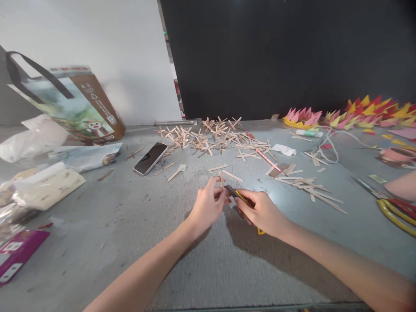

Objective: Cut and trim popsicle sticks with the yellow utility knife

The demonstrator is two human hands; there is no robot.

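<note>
Near the middle of the grey table, my left hand (209,201) pinches a small wooden craft stick (222,179) that points upward between thumb and fingers. My right hand (261,211) is wrapped round a black and yellow utility knife (244,198). The knife's front end meets the stick by my left fingertips; the contact of the blade is too small to make out. Just beyond my hands lie two loose craft sticks (232,175). Farther back spreads a big heap of craft sticks (212,136).
A phone (151,158) lies left of the heap, with a paper bag (84,104) behind it. To the right are more sticks (312,188), a striped pencil (268,159), scissors (388,203) and paper crowns (302,118). A person's bare arm (401,186) reaches in at the right edge.
</note>
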